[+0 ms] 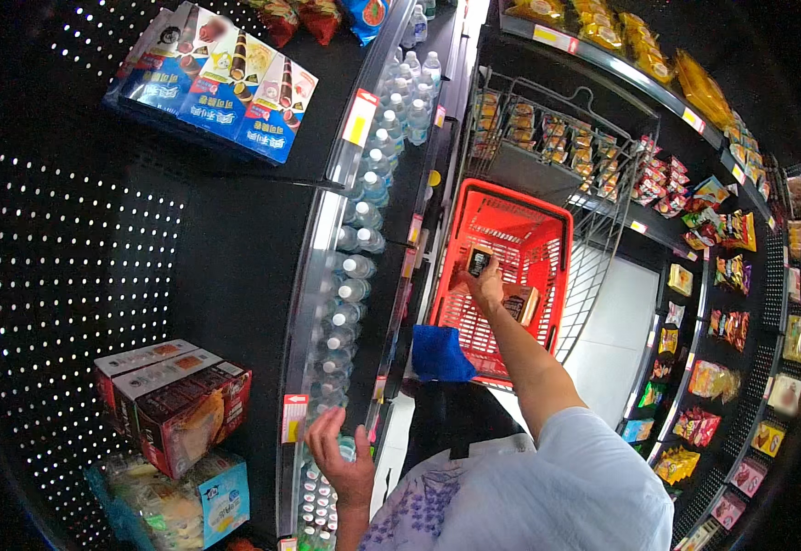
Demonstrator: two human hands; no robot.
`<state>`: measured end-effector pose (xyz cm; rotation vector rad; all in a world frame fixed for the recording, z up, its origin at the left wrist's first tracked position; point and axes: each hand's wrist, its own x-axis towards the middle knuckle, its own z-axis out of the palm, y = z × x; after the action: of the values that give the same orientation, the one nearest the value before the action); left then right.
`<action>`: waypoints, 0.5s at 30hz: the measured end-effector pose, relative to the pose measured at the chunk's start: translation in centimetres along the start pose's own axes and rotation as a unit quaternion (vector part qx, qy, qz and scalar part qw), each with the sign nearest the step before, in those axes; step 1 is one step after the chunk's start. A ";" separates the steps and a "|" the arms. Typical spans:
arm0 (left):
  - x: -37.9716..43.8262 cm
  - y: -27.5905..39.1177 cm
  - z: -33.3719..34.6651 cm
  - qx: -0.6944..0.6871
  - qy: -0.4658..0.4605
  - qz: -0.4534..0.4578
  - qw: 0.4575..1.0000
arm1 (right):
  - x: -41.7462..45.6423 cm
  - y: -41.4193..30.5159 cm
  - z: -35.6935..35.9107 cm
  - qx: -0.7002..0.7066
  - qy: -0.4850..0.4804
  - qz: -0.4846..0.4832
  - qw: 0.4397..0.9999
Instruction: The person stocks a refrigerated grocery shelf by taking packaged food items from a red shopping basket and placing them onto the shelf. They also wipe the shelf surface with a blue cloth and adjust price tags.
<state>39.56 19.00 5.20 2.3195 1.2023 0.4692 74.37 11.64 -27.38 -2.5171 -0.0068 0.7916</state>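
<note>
My right hand [487, 288] reaches down into a red plastic shopping basket [560, 275] and grips a small box with a dark front [479, 262]. Beside that hand, a second brown box [523, 303] lies inside the basket. The basket sits in a metal wire shopping cart [597, 275]. My left hand [342, 458] is raised at the shelf edge on the left, fingers apart and holding nothing. Close to it are a price tag [295, 417] and rows of clear plastic bottles [345, 320] on the lower shelf.
Black shelving at left holds blue wafer-roll boxes [218, 96], red snack boxes [173, 406] and a bag of packaged food [173, 499]. A blue cloth-like piece [442, 353] hangs at the basket's near corner. Shelves of packaged snacks [714, 379] line the right, beyond a pale floor [610, 324].
</note>
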 end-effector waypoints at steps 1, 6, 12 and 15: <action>-0.1 0.1 0.0 -0.005 -0.004 -0.009 1.000 | 0.6 1.1 0.4 0.011 -0.005 -0.003 1.000; 0.3 0.5 0.8 -0.025 -0.006 -0.001 1.000 | 0.0 2.1 -1.9 0.023 0.010 -0.054 0.998; 0.7 1.2 1.8 -0.078 -0.019 0.037 0.996 | -0.8 6.7 -11.7 0.134 0.010 -0.118 0.984; 0.8 1.2 2.4 -0.123 -0.059 0.029 0.990 | -5.4 4.6 -19.0 0.251 -0.070 -0.144 0.955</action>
<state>41.99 18.46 3.89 2.1428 0.9663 0.4644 79.48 -1.88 -13.20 -1.9231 -0.1915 0.7394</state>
